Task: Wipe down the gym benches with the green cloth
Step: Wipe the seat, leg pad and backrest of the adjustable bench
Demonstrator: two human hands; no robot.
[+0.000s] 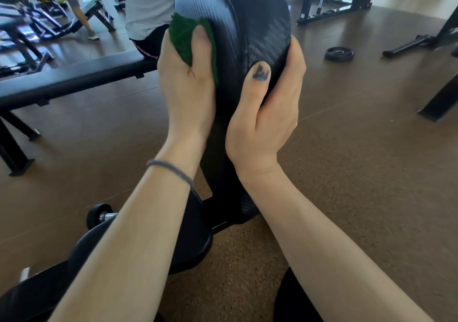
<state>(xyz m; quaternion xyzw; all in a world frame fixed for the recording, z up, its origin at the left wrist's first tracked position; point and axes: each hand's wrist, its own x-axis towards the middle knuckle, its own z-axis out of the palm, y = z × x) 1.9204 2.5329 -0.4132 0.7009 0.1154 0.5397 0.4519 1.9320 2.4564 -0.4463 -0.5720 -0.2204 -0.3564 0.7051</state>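
Note:
A raised black bench backrest pad (pixel 238 19) with a woven texture stands upright in front of me, its narrow lower part running down between my wrists. My left hand (pixel 184 88) grips the green cloth (pixel 184 37) and presses it against the pad's left edge, thumb on top of the cloth. My right hand (pixel 270 106) holds the pad's right edge, thumb on the front face and fingers wrapped behind. The bench's black seat (pixel 195 225) lies below my left forearm.
A flat black bench (pixel 74 78) stands to the left; a person in a white shirt (pixel 148 4) sits on its far end. A weight plate (pixel 339 53) lies on the brown floor at right. Black machine frames (pixel 329 6) stand behind and at right.

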